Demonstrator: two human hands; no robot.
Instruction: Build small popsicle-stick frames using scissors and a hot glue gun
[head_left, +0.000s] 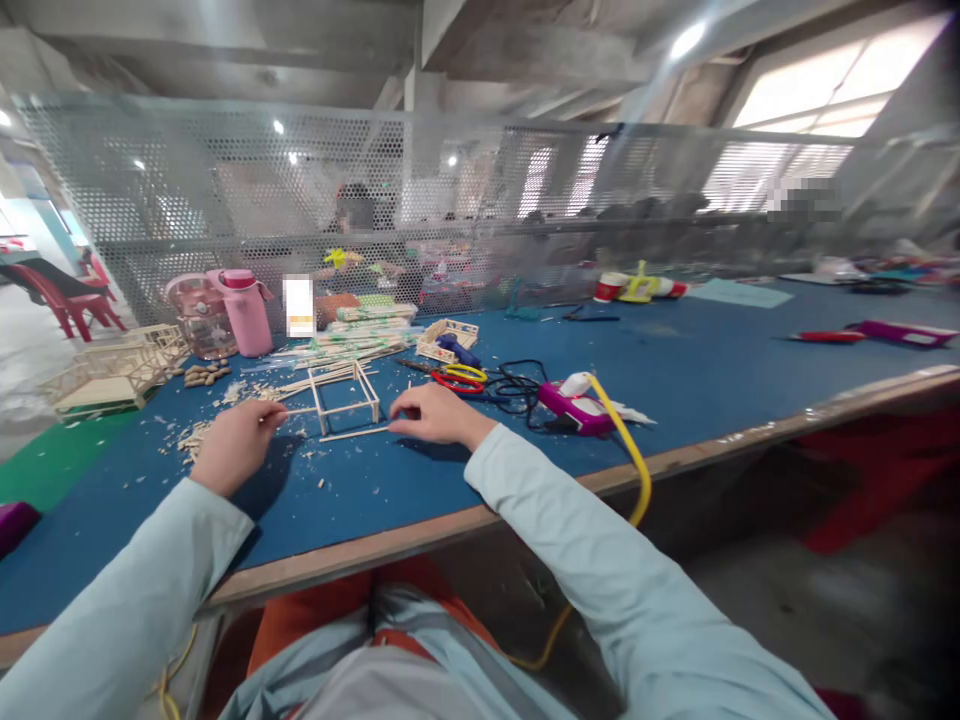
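Observation:
A small open frame of thin wooden sticks (346, 402) stands on the blue tabletop between my hands. My left hand (234, 446) is closed in a pinch on one end of a thin stick (301, 410), which reaches right to the frame. On the other side, my right hand (436, 412) has its fingers bent together at the end of another wooden stick (355, 434). That stick lies low along the near side of the frame. Whether it is joined to the frame I cannot tell. Part of the right fingertips is hidden.
Behind the frame lie bundled sticks (360, 330), a stick tray (431, 342), and scissors (459, 377). A purple-and-white device (577, 408) with a yellow cord sits right. Finished-looking stick structures (105, 370), a pink bottle (247, 312) and wood scraps (193, 440) are left. A perforated screen (480, 190) stands behind.

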